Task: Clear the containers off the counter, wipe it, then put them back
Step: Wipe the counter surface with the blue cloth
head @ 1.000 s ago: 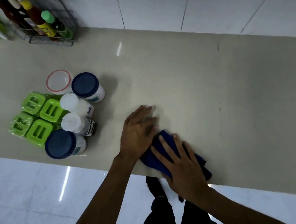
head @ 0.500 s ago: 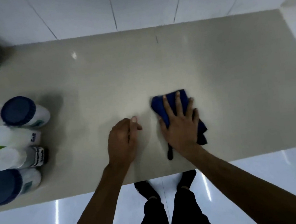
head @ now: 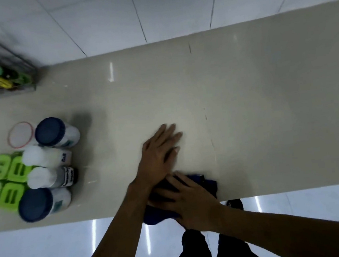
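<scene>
Counter [head: 245,103] wiping now with the blue cloth [head: 209,183] at the near edge: keeping the right hand [head: 190,206] flat and spread on the cloth, pressing it down rather than gripping, and bracing with the left hand [head: 159,153], lying open and empty on the bare surface just left of it. Probably best working in overlapping strokes toward the right and far side, staying well apart from the containers [head: 49,164] grouped at the left. Looking smooth, beige and glossy, reflecting light, showing no visible dirt.
</scene>
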{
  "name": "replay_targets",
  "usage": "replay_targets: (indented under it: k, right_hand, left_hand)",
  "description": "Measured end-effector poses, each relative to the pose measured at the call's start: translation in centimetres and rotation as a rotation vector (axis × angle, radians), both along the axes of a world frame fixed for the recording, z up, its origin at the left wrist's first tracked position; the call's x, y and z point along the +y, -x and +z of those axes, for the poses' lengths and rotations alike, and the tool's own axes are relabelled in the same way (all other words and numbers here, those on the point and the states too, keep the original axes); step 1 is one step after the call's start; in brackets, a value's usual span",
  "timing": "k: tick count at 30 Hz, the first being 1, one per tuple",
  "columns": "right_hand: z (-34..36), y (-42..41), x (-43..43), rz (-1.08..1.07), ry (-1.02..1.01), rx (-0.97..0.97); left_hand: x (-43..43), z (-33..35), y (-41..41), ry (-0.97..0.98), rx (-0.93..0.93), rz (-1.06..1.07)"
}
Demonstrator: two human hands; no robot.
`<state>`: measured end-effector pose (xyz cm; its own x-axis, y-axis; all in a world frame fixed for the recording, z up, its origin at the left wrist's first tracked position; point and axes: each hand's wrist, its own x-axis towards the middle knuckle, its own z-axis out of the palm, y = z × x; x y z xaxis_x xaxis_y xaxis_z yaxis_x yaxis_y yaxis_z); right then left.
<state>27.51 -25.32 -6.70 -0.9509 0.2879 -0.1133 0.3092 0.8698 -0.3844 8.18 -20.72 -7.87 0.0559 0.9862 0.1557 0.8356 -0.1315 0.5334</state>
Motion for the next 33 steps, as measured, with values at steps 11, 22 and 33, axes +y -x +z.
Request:
replay_targets:
  k: [11, 22, 33]
  right_hand:
    - [0.3, -6.7, 13.8, -0.769, -0.124, -0.296]
    - [0.7, 3.3, 2.8, -0.396, -0.102, -0.185]
    - [-0.1, 4.3, 12.8, -0.896, -0.125, -0.302]
  left_hand:
    - [-4.7, 0.1, -1.3, 0.113, 0.273, 0.513]
    - [-13.3, 0.4, 10.2, 0.267, 0.252, 0.708]
    - [-15.6, 0.0, 11.6, 0.184, 0.293, 0.599]
